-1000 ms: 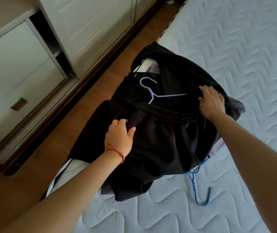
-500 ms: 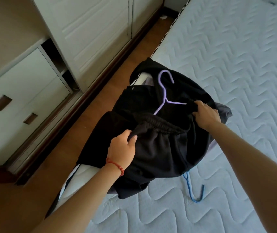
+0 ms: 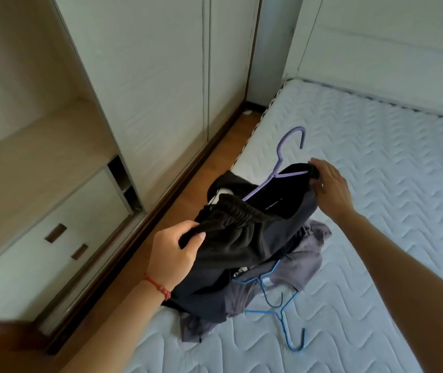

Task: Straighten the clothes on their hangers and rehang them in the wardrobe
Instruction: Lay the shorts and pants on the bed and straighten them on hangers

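left hand [image 3: 173, 253] is gripping black pants [image 3: 241, 238] | right hand [image 3: 329, 188] is pinching pants on purple hanger [image 3: 282, 168] | above bed [image 3: 376, 184]

open quilted mattress [image 3: 376, 184] right of and beyond the heap of clothes [image 3: 255, 251]. blue hanger [image 3: 282, 305] lying across the near side, part under the heap. narrow floor strip [image 3: 188, 189] between bed and wardrobe [image 3: 147, 76].
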Motion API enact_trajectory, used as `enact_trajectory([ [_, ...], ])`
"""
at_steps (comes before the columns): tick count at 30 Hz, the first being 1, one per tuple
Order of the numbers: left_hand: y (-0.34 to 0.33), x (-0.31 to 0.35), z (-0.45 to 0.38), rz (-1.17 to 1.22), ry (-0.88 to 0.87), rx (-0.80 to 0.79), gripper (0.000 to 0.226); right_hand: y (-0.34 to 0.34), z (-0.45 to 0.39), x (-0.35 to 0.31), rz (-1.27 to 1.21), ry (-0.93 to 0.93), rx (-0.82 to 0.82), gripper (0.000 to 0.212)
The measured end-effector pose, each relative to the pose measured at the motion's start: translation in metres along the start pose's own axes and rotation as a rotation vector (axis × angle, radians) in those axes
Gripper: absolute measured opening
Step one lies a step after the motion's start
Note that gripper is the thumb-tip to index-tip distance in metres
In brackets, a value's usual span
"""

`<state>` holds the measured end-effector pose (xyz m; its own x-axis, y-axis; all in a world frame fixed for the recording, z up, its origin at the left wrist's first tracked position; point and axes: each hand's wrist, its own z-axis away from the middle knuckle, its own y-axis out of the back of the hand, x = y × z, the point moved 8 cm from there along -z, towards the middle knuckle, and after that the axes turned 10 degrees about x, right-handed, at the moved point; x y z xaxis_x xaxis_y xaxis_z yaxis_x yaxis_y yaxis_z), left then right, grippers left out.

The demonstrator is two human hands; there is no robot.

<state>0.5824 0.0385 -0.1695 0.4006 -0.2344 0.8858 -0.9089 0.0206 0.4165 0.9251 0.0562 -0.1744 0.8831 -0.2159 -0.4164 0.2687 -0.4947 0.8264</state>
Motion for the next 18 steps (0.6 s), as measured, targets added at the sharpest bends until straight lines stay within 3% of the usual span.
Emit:
enact_trajectory([
  [3,0.025,0.047,-0.004,0.013,-0.058,0.039,0.018,0.052,-0.012,-0.022,-0.001,0.010,0.070,0.035],
  [11,0.077,0.172,-0.017,-0.021,-0.262,0.099,0.014,0.207,-0.018,-0.054,0.087,0.062,0.276,0.043],
  [14,0.103,0.221,-0.014,-0.060,-0.385,0.171,0.020,0.260,-0.016,-0.072,0.048,0.049,0.375,0.044],
  [18,0.146,0.275,-0.005,-0.049,-0.478,0.289,0.010,0.336,-0.003,-0.107,0.001,0.078,0.552,0.040],
])
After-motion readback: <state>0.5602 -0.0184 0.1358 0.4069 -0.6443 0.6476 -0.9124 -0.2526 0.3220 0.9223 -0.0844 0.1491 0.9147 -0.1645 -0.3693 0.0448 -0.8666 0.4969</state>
